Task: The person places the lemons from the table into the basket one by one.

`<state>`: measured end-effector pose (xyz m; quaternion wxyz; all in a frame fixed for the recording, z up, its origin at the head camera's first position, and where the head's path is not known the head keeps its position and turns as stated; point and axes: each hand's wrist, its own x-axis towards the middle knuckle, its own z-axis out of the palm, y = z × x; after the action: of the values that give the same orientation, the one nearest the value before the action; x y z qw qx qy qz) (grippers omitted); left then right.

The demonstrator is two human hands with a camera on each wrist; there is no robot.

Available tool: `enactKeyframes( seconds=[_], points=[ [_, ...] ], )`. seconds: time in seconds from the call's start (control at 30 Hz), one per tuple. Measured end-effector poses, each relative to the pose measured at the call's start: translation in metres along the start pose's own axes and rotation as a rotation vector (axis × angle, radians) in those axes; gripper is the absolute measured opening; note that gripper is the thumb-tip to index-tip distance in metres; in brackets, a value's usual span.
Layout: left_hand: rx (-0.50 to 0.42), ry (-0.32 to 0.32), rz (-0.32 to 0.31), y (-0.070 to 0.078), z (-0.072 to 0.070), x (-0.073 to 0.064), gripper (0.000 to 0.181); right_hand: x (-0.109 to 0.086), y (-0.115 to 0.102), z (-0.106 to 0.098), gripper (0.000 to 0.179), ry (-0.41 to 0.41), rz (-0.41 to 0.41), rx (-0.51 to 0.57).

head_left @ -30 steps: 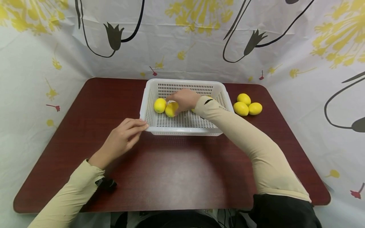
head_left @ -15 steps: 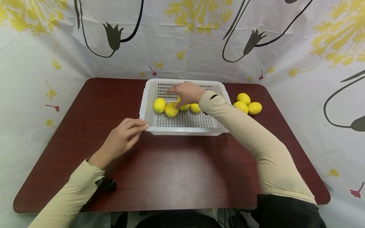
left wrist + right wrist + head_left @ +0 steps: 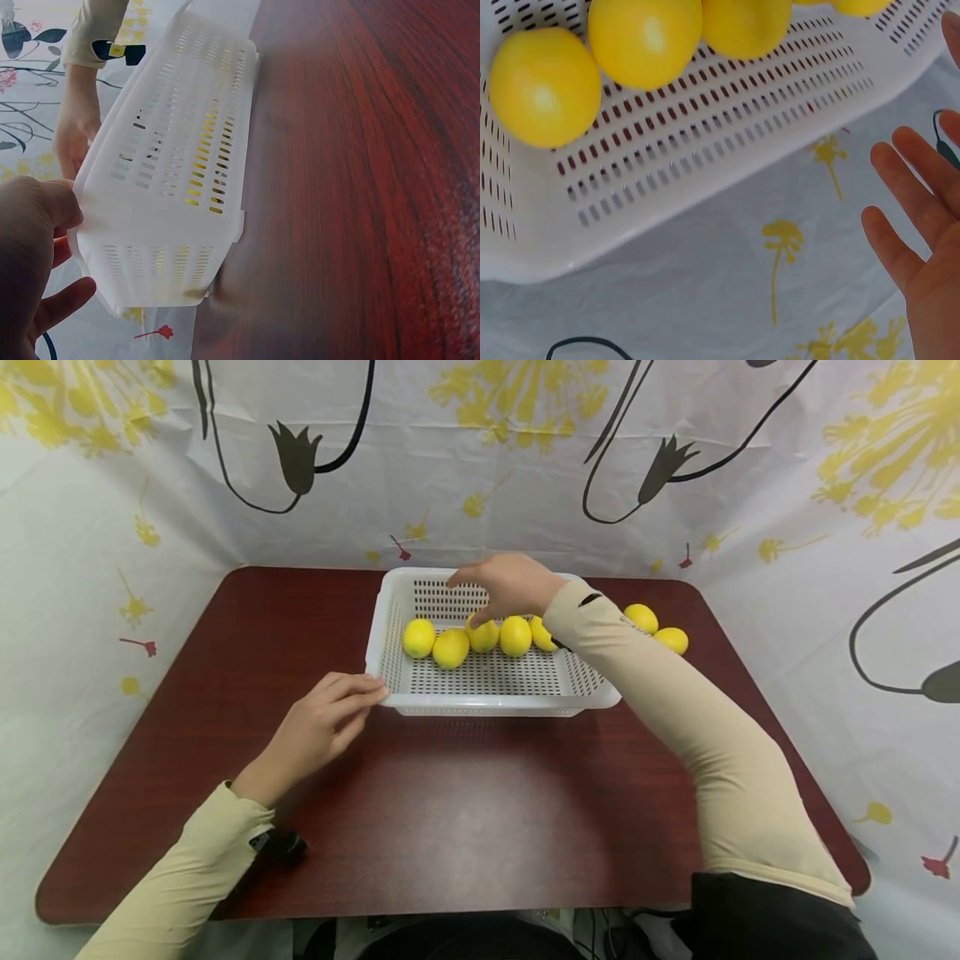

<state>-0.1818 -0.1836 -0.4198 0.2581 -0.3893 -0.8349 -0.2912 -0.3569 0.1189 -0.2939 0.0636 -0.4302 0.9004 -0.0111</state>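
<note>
A white plastic basket [image 3: 487,701] stands on the table, with several yellow lemons [image 3: 515,636] lined up inside it. My left hand [image 3: 324,717] holds the basket's rim at its near left corner; in the left wrist view the thumb and fingers [image 3: 64,304] lie on either side of the rim. Above the basket's back part hovers my right hand [image 3: 519,583], fingers spread and nothing held. In the right wrist view that hand [image 3: 930,217] is apart from the basket wall and the lemons [image 3: 546,86]. My right hand and sleeve partly cover some lemons.
To the right of the basket, more lemons [image 3: 671,640] lie on the dark red table [image 3: 480,810], partly hidden by my right sleeve. A patterned white cloth [image 3: 480,460] hangs close behind the table and along its sides.
My right hand has let go of a lemon in the basket, risen and moved back and to the right. More of the lemon row shows. My left hand stays on the rim.
</note>
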Motion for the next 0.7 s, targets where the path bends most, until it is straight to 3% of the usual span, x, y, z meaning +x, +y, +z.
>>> enactKeyframes(
  seconds=[0.4,0.7],
  points=[
    [-0.014,0.034,0.038,0.000,0.001,0.000,0.041,-0.021,0.011,-0.023,0.071,0.020,0.032,-0.032],
    [0.001,0.007,0.009,0.000,0.002,-0.001,0.042,-0.032,0.014,-0.028,0.071,0.023,0.031,-0.054]
  ],
)
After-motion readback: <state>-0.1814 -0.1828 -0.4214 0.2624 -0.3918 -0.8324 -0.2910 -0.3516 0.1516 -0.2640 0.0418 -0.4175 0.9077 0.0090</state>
